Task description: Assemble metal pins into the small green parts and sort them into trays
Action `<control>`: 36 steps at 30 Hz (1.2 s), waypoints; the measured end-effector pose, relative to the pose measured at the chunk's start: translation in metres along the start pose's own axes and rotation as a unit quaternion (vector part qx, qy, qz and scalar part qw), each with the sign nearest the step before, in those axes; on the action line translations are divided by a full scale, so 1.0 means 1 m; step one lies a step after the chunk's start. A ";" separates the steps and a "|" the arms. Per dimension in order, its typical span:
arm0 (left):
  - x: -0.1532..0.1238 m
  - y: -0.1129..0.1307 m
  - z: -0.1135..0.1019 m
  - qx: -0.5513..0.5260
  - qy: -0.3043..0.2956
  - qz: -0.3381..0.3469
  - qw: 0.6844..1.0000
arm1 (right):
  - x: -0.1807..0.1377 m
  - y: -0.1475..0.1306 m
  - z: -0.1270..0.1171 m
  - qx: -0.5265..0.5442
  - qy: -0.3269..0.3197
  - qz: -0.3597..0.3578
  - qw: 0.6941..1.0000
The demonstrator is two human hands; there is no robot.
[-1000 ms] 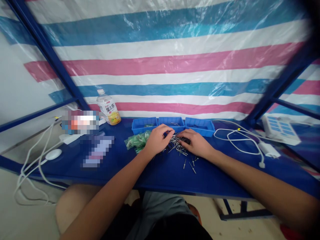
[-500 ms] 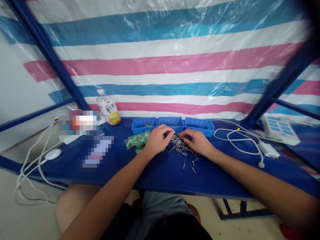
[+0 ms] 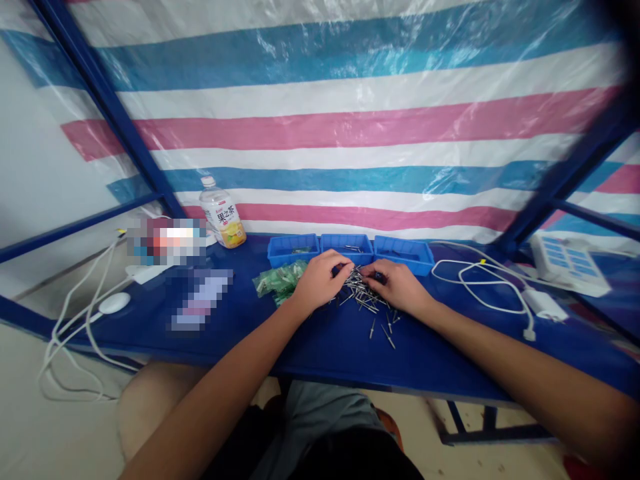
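Note:
A loose pile of thin silver metal pins, which look like blind rivets (image 3: pixel 361 297), lies on the blue tabletop. My left hand (image 3: pixel 324 279) is at the pile's left side, thumb and index finger bent together; whatever is between the tips is too small to make out. From the right, my right hand (image 3: pixel 395 283) reaches into the pile with its fingers curled inward, and its fingertips are partly hidden. Three blue bins stand in a row behind the hands: the left bin (image 3: pixel 280 256) holds something greenish, the middle bin (image 3: pixel 361 257) several pins, the right bin (image 3: pixel 420 265) small dark pieces.
Green plastic bags (image 3: pixel 281 283) lie left of my left hand. Farther left stands a drink bottle (image 3: pixel 225 217), near blurred items and white cables. A white cable with an adapter (image 3: pixel 546 305) and a power strip (image 3: pixel 570 263) lie to the right. A striped sheet (image 3: pixel 330 127) hangs behind.
The whole view has shifted slightly, so everything sits a little farther right. Both hands stay at the pile, with only slight finger movement.

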State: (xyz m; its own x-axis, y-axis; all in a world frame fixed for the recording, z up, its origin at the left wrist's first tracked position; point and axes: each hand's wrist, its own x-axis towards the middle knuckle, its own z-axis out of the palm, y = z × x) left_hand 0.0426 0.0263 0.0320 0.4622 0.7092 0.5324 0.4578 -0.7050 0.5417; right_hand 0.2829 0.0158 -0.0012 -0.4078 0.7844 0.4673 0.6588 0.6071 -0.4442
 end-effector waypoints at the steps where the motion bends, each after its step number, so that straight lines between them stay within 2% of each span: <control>1: 0.000 -0.001 0.000 0.003 -0.001 -0.001 1.000 | 0.000 0.000 0.000 0.004 0.004 0.003 1.000; 7: -0.001 -0.002 0.003 0.012 -0.014 -0.014 1.000 | 0.001 -0.002 -0.005 0.018 0.070 -0.014 0.997; 10: -0.002 0.001 0.003 -0.003 -0.048 -0.016 0.999 | 0.000 -0.012 -0.010 0.050 0.096 -0.043 0.993; 15: -0.003 0.005 0.001 -0.040 -0.109 0.001 0.993 | -0.004 -0.030 -0.014 0.057 0.082 -0.128 0.987; 19: -0.002 0.002 0.001 -0.083 -0.100 0.011 0.991 | -0.006 -0.034 -0.013 0.043 0.093 -0.150 0.983; 28: 0.000 0.001 0.000 -0.161 -0.047 -0.035 0.985 | -0.005 -0.037 -0.015 0.050 0.072 -0.122 0.989; 32: 0.000 -0.001 0.000 -0.188 -0.025 -0.048 0.981 | -0.005 -0.038 -0.015 0.058 0.089 -0.076 0.991; 36: 0.000 -0.005 0.002 -0.201 -0.032 -0.054 0.978 | -0.006 -0.036 -0.013 0.070 0.106 -0.027 0.992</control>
State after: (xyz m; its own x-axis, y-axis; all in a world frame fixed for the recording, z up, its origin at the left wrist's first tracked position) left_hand 0.0418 0.0295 0.0278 0.4794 0.7689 0.4231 0.1776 -0.5571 0.8112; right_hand 0.2696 -0.0123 0.0220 -0.2879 0.7157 0.6363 0.5395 0.6701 -0.5097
